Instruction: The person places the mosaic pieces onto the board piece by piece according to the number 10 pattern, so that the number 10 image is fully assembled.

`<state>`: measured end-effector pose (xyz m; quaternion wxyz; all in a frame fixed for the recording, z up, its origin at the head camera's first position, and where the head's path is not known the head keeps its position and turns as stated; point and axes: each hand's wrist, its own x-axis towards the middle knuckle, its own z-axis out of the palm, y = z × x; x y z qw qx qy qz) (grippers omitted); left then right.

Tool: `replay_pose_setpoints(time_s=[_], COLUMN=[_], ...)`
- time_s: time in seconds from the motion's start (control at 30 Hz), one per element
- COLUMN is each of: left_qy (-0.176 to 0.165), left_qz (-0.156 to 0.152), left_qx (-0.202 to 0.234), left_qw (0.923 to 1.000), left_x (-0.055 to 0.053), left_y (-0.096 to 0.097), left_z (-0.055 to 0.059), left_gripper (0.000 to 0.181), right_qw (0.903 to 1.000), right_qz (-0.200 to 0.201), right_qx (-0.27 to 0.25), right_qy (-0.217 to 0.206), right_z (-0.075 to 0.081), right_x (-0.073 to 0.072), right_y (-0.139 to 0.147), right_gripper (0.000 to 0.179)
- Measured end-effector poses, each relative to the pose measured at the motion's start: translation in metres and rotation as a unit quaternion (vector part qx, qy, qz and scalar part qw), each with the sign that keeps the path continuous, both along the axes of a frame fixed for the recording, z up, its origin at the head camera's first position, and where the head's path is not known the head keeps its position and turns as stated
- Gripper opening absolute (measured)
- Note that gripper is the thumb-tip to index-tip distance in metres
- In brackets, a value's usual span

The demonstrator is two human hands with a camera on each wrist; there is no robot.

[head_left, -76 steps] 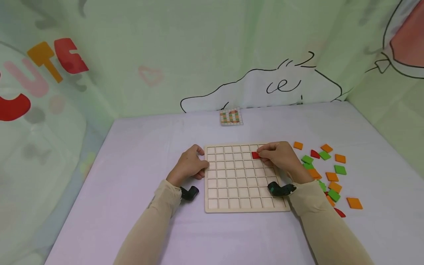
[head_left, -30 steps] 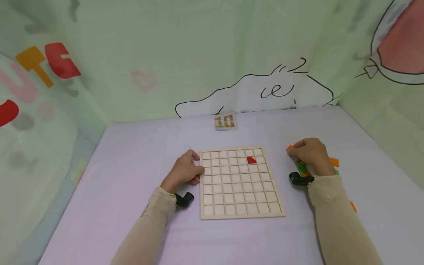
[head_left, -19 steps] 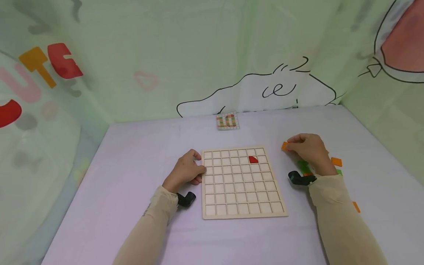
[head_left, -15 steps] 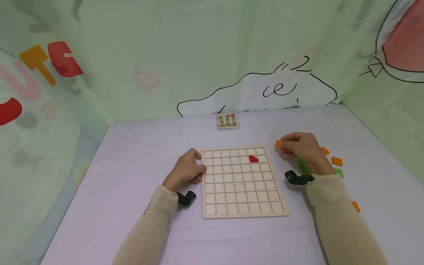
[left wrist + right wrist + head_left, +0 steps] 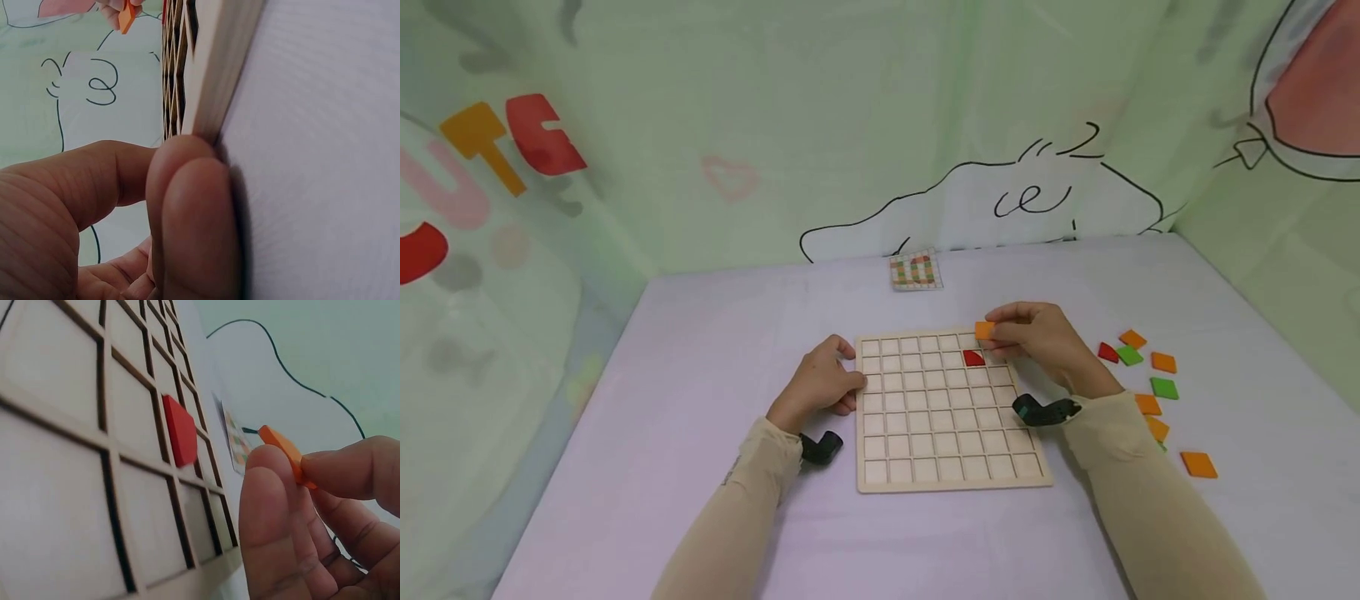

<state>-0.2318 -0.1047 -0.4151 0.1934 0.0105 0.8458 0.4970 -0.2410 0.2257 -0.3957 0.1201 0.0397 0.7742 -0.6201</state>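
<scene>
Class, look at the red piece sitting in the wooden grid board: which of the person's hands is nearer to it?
Right. The right hand, pinching an orange tile, hovers just beside the red piece; the left hand rests at the wooden grid board's far left edge.

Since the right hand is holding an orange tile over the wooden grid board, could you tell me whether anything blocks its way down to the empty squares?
Nothing visible does. The orange tile, pinched by the right hand, hangs above the board; only one red tile fills a square.
</scene>
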Motion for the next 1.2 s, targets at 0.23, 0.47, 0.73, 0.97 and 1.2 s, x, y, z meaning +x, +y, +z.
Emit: replay_pose_setpoints(time_s=[0.23, 0.47, 0.73, 0.97, 1.2], left_qy=[-0.003, 0.001, 0.003, 0.003, -0.007], left_qz=[0.002, 0.002, 0.002, 0.001, 0.000], left_qx=[0.004, 0.003, 0.003, 0.007, 0.013], left_qw=[1.0000, 1.0000, 1.0000, 1.0000, 0.9999], left_x=[0.000, -0.001, -0.001, -0.003, -0.004], left_y=[-0.001, -0.001, -0.001, -0.001, -0.001], left_z=[-0.001, 0.000, 0.001, 0.002, -0.002], left_gripper=[0.038, 0.038, 0.038, 0.038, 0.038], right_qw=[0.9998, 0.9997, 0.9976, 0.9950, 0.9937], right_qz=[0.019, 0.022, 0.028, 0.035, 0.049], right_qx=[-0.005, 0.013, 0.062, 0.091, 0.101], right_qy=[-0.003, 0.002, -0.013, -0.019, -0.009], right_z=[0.002, 0.003, 0.002, -0.002, -0.008], right_x=[0.001, 0.001, 0.001, 0.000, 0.001], right_y=[-0.009, -0.013, -0.022, -0.028, -0.030], right_gripper=[0.035, 0.034, 0.031, 0.031, 0.030])
